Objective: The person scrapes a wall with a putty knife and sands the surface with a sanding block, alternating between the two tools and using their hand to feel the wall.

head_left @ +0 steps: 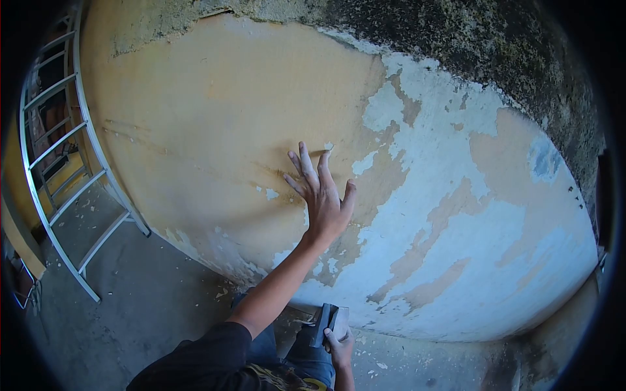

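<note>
My left hand [321, 195] reaches up to the wall [215, 117] with its fingers spread, the fingertips right at the tan surface. Beside the hand, small pale blue flecks of paint show on the wall, and larger peeling patches of light blue paint [450, 247] lie to its right. Low in front of my legs, my right hand [340, 348] grips a grey tool with a dark bar and a pale flat plate [339, 322]. The thumb rests against the near end of this tool; its exact kind I cannot tell.
A metal ladder [55, 156] leans at the left, its feet on the concrete floor [150, 306]. Dark, rough, stained masonry [521, 39] runs along the wall's upper right. Paint flakes lie scattered on the floor near the wall's foot.
</note>
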Motion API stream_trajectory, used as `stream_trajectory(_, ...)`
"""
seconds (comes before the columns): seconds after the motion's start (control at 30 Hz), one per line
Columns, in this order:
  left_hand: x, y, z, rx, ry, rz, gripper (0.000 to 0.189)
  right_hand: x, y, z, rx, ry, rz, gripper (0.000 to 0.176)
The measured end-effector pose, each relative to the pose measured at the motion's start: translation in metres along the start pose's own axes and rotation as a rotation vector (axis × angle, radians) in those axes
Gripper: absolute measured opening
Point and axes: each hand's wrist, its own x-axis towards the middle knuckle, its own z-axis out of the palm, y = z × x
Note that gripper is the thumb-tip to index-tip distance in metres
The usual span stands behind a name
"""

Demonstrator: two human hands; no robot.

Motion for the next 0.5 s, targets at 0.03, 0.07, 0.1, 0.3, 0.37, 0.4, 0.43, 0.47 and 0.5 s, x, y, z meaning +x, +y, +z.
stream_trajectory(0.03, 0.002, 0.000, -0.001, -0.001, 0.001, 0.000, 0.071, 0.001, 0.000, 0.000, 0.004, 0.009, -0.006, 0.026)
stream_trajectory(0.07, 0.005, 0.000, -0.002, -0.047, 0.018, -0.004, 0.066, 0.001, 0.000, -0.001, 0.004, 0.009, -0.008, 0.026)
stream_trajectory(0.1, 0.008, -0.001, -0.003, -0.092, 0.036, -0.009, 0.061, 0.002, 0.001, -0.001, -0.001, 0.003, -0.002, 0.027)
stream_trajectory(0.3, 0.021, -0.013, -0.003, -0.030, 0.129, 0.023, 0.054, 0.003, 0.001, -0.001, -0.015, -0.007, 0.019, 0.027)
stream_trajectory(0.37, 0.018, -0.011, -0.004, 0.032, 0.097, 0.028, 0.054, 0.002, -0.001, 0.002, -0.012, -0.013, 0.021, 0.027)
stream_trajectory(0.4, 0.015, -0.009, -0.004, 0.091, 0.066, 0.035, 0.055, 0.001, -0.004, 0.003, -0.010, -0.006, 0.014, 0.027)
stream_trajectory(0.43, 0.011, -0.008, -0.003, 0.090, 0.066, 0.034, 0.055, 0.001, -0.005, 0.004, -0.008, 0.002, 0.006, 0.027)
stream_trajectory(0.47, 0.007, -0.007, -0.003, 0.094, 0.052, 0.040, 0.057, 0.002, -0.006, 0.004, -0.009, 0.002, 0.005, 0.027)
stream_trajectory(0.5, 0.005, -0.006, -0.003, 0.097, 0.038, 0.046, 0.059, 0.003, -0.006, 0.004, -0.012, -0.002, 0.009, 0.027)
